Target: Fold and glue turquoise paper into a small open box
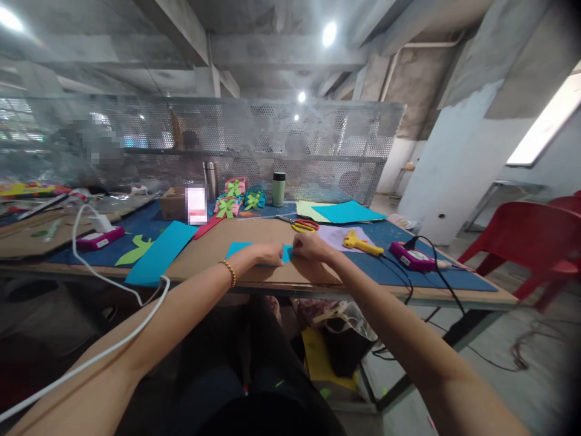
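On cardboard (258, 233), blue paper (287, 254) under both hands (273, 254) (310, 247)

Glaring ceiling lamps (329, 34), bright right-hand window (546, 120), stretched edges, dark right corners

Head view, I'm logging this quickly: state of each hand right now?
Left hand: fingers curled at the small blue sheet; grip cannot be told.
Right hand: curled at its right end; grip cannot be told.

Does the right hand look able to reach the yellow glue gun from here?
Probably yes: the yellow glue gun lies just right of the right hand, partly on the lilac sheet, with nothing seen standing between them. That hand is at the blue paper.
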{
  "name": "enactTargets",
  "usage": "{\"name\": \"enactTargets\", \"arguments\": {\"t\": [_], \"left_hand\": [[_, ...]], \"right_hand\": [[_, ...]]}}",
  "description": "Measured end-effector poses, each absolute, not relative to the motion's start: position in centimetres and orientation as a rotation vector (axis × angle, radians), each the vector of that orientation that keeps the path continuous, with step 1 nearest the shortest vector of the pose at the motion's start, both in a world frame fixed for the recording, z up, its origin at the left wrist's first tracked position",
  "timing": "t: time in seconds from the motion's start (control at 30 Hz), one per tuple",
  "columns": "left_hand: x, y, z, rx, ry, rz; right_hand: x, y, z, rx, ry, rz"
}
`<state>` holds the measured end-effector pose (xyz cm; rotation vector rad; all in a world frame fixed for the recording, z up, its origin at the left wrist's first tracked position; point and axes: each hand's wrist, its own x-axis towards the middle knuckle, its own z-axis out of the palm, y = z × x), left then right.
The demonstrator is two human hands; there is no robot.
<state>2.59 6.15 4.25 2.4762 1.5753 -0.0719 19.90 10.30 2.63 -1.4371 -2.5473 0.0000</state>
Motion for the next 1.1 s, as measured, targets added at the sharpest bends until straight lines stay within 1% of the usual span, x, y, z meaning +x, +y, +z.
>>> {"name": "enactTargets", "arguments": {"t": [0.17,0.3,0.4,0.5,0.7,0.87,1.0,1.1], "left_hand": [[2.3,4.4,2.8,2.598,1.592,0.127],[1.5,1.7,1.1,2.825,1.566,0.390],[0.6,0.6,-0.1,2.896,1.536,0.523],[0.2,0.3,-0.6,2.923,1.542,0.574],[0.5,0.2,-0.4,3.034,1.509,0.539],[0.3,0.1,-1.3,3.082,1.494,0.688],[0.0,0.3,-1.7,2.998,1.509,0.816],[0.3,0.7,-1.7,2.945,1.561,0.825]], "right_hand": [[19.9,9.4,1.1,-1.177,-2.568,0.108],[20.3,9.9,0.3,-1.084,-2.534,0.191],[20.6,10.3,-0.1,-1.032,-2.509,0.237],[20.6,10.5,-0.4,-1.010,-2.484,0.250],[20.6,11.0,-0.9,-1.004,-2.486,0.262],[20.5,11.2,-1.0,-1.007,-2.481,0.253],[20.5,10.8,-0.8,-0.998,-2.484,0.248],[20.5,10.4,-0.6,-1.001,-2.478,0.237]]}}
